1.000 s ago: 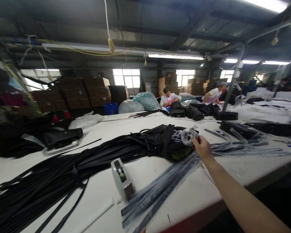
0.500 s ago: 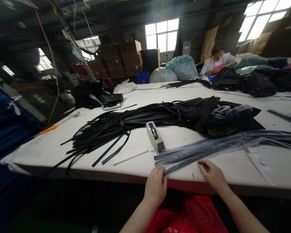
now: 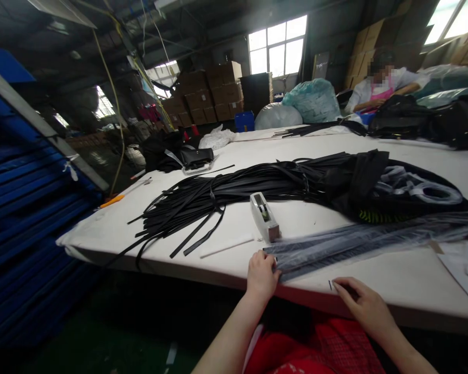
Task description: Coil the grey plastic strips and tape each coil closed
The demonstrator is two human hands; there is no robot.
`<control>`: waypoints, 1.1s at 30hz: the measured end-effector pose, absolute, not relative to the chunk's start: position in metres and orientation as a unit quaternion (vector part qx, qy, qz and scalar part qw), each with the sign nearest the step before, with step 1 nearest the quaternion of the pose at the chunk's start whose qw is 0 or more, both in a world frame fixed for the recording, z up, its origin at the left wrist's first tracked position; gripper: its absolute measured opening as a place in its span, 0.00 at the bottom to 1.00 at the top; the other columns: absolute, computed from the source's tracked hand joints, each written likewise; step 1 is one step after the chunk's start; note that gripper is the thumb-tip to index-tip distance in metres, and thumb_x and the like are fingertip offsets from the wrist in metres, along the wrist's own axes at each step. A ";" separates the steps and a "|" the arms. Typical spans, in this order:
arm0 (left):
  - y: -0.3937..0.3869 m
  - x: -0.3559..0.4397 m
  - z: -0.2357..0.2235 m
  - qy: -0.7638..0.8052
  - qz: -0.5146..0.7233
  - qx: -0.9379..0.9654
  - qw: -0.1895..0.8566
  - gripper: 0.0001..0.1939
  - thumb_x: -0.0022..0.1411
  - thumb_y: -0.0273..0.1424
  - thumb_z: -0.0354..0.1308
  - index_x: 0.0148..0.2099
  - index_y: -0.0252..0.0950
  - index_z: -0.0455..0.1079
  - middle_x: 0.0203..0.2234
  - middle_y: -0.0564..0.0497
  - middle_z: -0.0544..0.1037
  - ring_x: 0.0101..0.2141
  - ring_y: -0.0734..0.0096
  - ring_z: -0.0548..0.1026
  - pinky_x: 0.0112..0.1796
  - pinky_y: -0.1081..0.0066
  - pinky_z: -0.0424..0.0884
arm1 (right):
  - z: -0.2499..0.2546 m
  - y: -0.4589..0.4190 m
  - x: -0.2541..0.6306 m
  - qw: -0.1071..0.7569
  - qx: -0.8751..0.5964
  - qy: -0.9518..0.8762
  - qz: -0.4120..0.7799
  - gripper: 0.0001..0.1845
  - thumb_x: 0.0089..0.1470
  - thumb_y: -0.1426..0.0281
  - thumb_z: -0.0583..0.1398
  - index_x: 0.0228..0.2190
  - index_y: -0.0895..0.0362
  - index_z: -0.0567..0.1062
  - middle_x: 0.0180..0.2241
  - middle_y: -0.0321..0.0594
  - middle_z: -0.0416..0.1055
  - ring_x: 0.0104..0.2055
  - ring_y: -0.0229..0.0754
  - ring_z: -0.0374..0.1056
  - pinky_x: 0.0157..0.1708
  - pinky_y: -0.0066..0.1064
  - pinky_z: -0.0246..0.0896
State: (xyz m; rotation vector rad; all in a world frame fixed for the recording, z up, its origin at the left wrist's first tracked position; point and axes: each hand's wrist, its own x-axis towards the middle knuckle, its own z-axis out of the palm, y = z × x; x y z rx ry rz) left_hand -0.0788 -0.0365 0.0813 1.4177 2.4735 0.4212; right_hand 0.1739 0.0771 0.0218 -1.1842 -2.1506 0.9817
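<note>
My left hand (image 3: 262, 275) rests at the near edge of the white table (image 3: 374, 275), fingers curled onto the end of a long plastic-wrapped bundle of dark strips (image 3: 354, 243). To its right, my right hand (image 3: 364, 304) pinches a small dark object I cannot make out at the table edge. A grey tape dispenser (image 3: 264, 217) stands just behind the left hand. Beyond it lies a big heap of black straps (image 3: 234, 189) and a black bag holding coiled clear tubing (image 3: 425, 189).
Blue stacked panels (image 3: 27, 208) stand at the left. An orange-handled tool (image 3: 113, 200) lies near the table's left edge, a black pouch (image 3: 197, 156) further back. A person (image 3: 382, 85) works at the far side among black bags, cartons (image 3: 210, 96) and filled plastic sacks (image 3: 312, 98).
The view has turned left and down from the far table to the near edge. My right hand left the coiled tubing and came back to the edge; my left hand came in onto the wrapped bundle's end.
</note>
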 end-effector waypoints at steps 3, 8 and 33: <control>-0.040 -0.078 0.085 0.850 0.141 0.478 0.168 0.05 0.59 0.32 0.60 0.37 0.37 0.72 0.37 0.47 0.76 0.41 0.62 0.73 0.43 0.67 0.67 | 0.027 0.074 0.157 0.230 -0.425 -0.773 0.412 0.18 0.51 0.52 0.59 0.31 0.51 0.80 0.36 0.42 0.81 0.40 0.52 0.76 0.42 0.38 0.72; -0.046 -0.084 0.082 0.852 0.137 0.474 0.176 0.14 0.55 0.32 0.64 0.44 0.36 0.72 0.38 0.45 0.77 0.43 0.58 0.74 0.44 0.65 0.68 | 0.033 0.068 0.131 0.210 -0.400 -0.757 0.473 0.19 0.50 0.51 0.59 0.31 0.52 0.82 0.36 0.42 0.81 0.41 0.53 0.76 0.41 0.37 0.72; -0.063 -0.054 0.112 0.414 0.379 0.309 0.768 0.38 0.50 0.64 0.54 0.40 0.30 0.69 0.23 0.47 0.76 0.20 0.73 0.72 0.23 0.73 0.67 | 0.080 0.035 0.121 0.219 -0.379 -0.401 0.805 0.24 0.45 0.51 0.68 0.21 0.58 0.70 0.17 0.33 0.65 0.20 0.35 0.59 0.24 0.28 0.60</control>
